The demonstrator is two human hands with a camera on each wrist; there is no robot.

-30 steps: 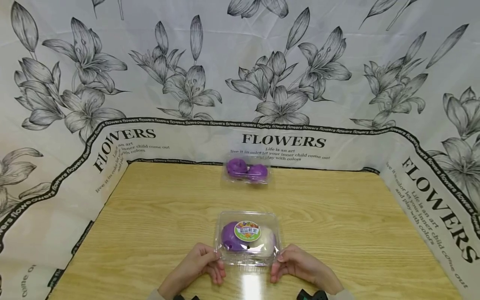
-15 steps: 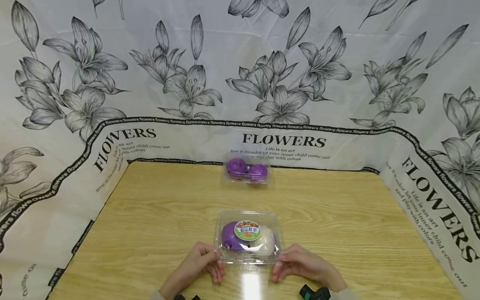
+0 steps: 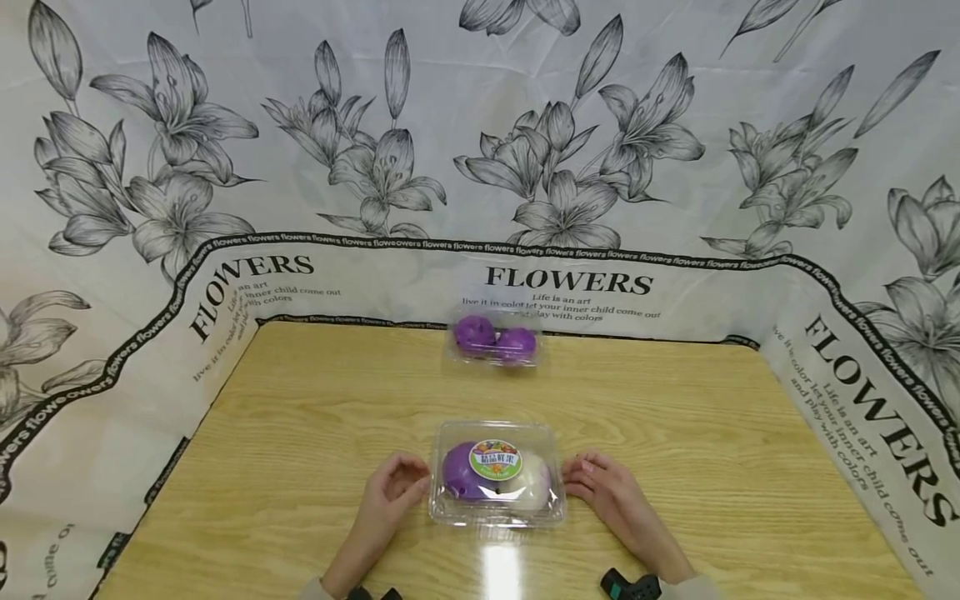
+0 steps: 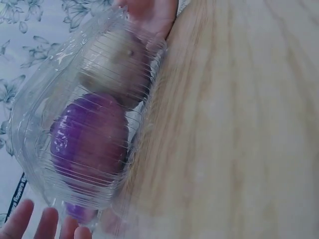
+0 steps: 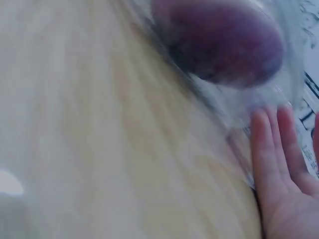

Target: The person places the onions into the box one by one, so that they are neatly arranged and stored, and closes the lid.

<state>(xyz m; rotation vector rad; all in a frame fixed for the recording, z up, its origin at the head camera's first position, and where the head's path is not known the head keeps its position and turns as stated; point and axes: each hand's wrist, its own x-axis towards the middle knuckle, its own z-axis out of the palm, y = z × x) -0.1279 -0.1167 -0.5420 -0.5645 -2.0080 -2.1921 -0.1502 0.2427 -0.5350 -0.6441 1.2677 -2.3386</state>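
Note:
A clear plastic clamshell box (image 3: 525, 432) lies on the table in the head view, a round printed sticker (image 3: 495, 460) on its lid. Inside it are a smooth purple round piece of produce (image 3: 459, 477) and a pale, purple-tinged one (image 3: 531, 487). My left hand (image 3: 386, 500) is at the left side of the box, thumb and fingers loosely curved with a gap between them. At the right side is my right hand (image 3: 618, 504), fingertips right by the edge. The right wrist view shows that hand's fingers (image 5: 269, 144) extended beside the box wall.
A second clear box (image 3: 495, 358) with two purple round pieces stands at the back of the wooden table (image 3: 322, 400), against the cloth. White flower-printed cloth (image 3: 420, 283) borders the back and both sides. A black device (image 3: 628, 586) sits by the right wrist.
Both hands have let go of the box's front corners and moved forward along its sides, slightly outward. The near box has stayed almost in place; the far box has not moved.

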